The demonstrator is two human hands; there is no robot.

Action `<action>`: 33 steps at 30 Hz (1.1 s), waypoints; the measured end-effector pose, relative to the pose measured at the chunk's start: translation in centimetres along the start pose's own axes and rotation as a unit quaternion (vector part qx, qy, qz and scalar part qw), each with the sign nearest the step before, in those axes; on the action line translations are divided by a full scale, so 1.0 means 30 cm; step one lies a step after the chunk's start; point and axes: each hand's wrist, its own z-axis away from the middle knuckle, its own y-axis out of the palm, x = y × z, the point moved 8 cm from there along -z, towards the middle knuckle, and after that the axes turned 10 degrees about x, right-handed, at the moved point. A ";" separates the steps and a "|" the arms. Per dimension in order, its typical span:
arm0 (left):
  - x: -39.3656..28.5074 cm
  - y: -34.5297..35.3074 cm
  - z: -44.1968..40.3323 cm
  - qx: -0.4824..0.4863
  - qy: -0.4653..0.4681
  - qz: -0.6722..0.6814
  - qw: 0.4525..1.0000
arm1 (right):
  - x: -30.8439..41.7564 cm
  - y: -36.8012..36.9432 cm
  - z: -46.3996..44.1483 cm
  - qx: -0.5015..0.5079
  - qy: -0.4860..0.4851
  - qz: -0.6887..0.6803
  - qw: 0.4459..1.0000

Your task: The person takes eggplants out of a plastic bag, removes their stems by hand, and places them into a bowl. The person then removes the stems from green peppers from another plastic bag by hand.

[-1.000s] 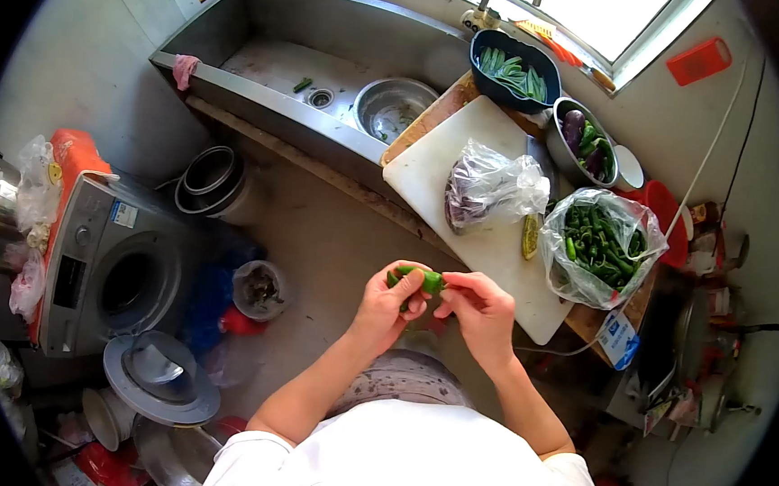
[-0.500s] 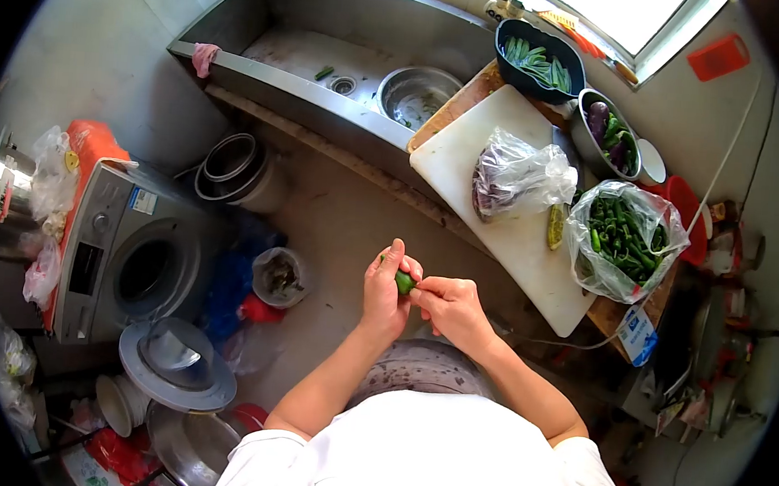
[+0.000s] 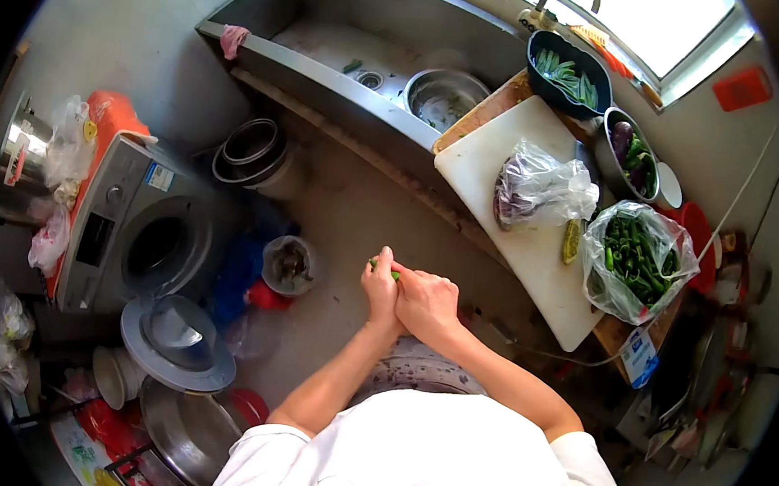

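Observation:
In front of my body, my left hand (image 3: 378,289) is closed around a green pepper (image 3: 395,276), with the thumb pointing up. Only small green bits of the pepper show between the fingers. My right hand (image 3: 429,302) presses up against the left one, its fingers curled over the pepper's near side and mostly hidden. Below the hands, on the floor side, stands a lined waste bin (image 3: 288,266) with scraps in it. To the right, a clear bag of green chili peppers (image 3: 632,260) sits beside the white cutting board (image 3: 545,285).
On the board lie a plastic bag of something purple (image 3: 538,188) and a yellowish-green vegetable (image 3: 571,241). Behind are a colander of cut green pods (image 3: 564,75) and a bowl with eggplants (image 3: 626,147). A steel sink (image 3: 329,76) holds a metal basin (image 3: 445,98). At left stands a washing machine (image 3: 108,196).
My right hand has gone from pinching the pepper's end to wrapping close against my left hand, covering most of the pepper. The view has shifted slightly, moving the surroundings right.

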 end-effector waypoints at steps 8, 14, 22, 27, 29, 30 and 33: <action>0.043 -0.197 -0.084 -0.048 -0.084 0.084 0.992 | 0.013 0.156 -0.048 0.161 -0.011 -0.110 0.981; 0.006 -0.532 -0.180 -0.068 -0.104 0.325 0.938 | 0.108 0.254 -0.024 0.190 -0.051 -0.148 0.969; -0.076 -0.814 -0.030 -0.072 -0.129 0.433 0.889 | 0.289 0.473 -0.173 0.242 -0.111 -0.092 0.959; -0.176 -0.905 0.060 -0.142 -0.054 0.386 0.910 | 0.473 0.626 -0.235 0.282 -0.153 -0.045 0.946; -0.253 -0.874 0.095 -0.125 -0.004 0.396 0.910 | 0.470 0.609 -0.232 0.239 -0.167 -0.069 0.954; -0.269 -0.863 0.098 -0.115 0.019 0.403 0.908 | 0.463 0.612 -0.215 0.254 -0.173 -0.087 0.948; -0.248 -0.801 0.066 -0.032 0.033 0.450 0.892 | 0.420 0.631 -0.110 0.361 -0.086 -0.218 0.903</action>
